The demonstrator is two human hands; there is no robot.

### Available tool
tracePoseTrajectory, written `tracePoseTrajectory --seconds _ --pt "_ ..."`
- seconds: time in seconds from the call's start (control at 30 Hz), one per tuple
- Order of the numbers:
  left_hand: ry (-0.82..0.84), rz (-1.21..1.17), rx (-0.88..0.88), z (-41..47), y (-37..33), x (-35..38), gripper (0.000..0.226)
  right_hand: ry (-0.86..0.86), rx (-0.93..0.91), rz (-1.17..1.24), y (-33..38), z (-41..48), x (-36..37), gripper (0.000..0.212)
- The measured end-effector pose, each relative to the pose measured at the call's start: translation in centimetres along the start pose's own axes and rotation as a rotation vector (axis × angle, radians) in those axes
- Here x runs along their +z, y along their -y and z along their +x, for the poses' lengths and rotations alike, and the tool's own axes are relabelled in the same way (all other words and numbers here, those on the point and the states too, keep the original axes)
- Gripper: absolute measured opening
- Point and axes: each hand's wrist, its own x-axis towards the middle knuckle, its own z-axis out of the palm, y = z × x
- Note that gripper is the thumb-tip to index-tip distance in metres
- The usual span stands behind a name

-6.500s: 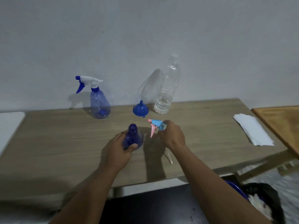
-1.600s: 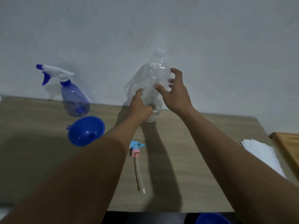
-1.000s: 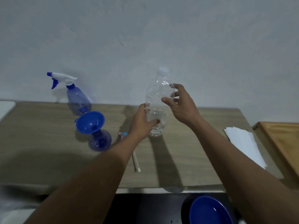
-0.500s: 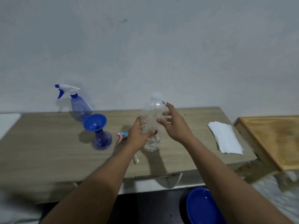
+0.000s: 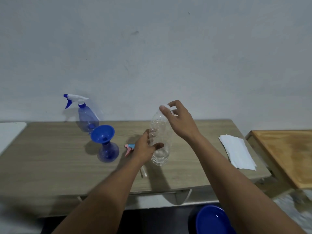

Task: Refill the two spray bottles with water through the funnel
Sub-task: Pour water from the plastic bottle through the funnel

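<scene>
A clear water bottle is held upright over the table, with a little water at its bottom. My left hand grips its lower body. My right hand pinches the white cap at its top. A blue funnel sits in the neck of a small dark-blue spray bottle left of my hands. That bottle's pink-and-blue spray head lies on the table, its tube partly hidden by my left arm. A second spray bottle, with its white-and-blue trigger on, stands at the back left.
The wooden table runs along a pale wall. White folded paper lies at its right end. A wooden board stands to the right, a blue basin on the floor below, and a white surface at the far left.
My right hand has slid up from the bottle's shoulder to its cap. The bottle is held a little nearer to me, with my left hand still round it.
</scene>
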Motion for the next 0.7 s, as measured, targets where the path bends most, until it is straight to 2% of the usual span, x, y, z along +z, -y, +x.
tracePoseTrajectory --seconds 0.17,0.3,0.4,0.53,0.7 --pt "0.007 -0.012 -0.003 0.5 0.2 -0.1 0.065 -0.033 -0.041 -0.038 -0.3 0.7 0.2 0.027" --pt "-0.006 -0.021 0.012 0.8 0.4 0.1 0.061 -0.018 -0.061 0.036 -0.9 1.2 0.3 0.019" --pt "-0.017 -0.025 0.028 0.8 0.4 0.2 0.055 0.013 -0.094 0.067 -1.2 1.2 0.4 0.022" --pt "-0.001 -0.029 0.019 0.8 0.3 -0.1 0.058 0.018 -0.064 0.046 -0.5 1.3 0.5 0.03" --pt "-0.016 -0.029 0.019 0.7 0.4 -0.2 0.058 0.1 -0.07 0.069 0.1 1.6 0.0 0.022"
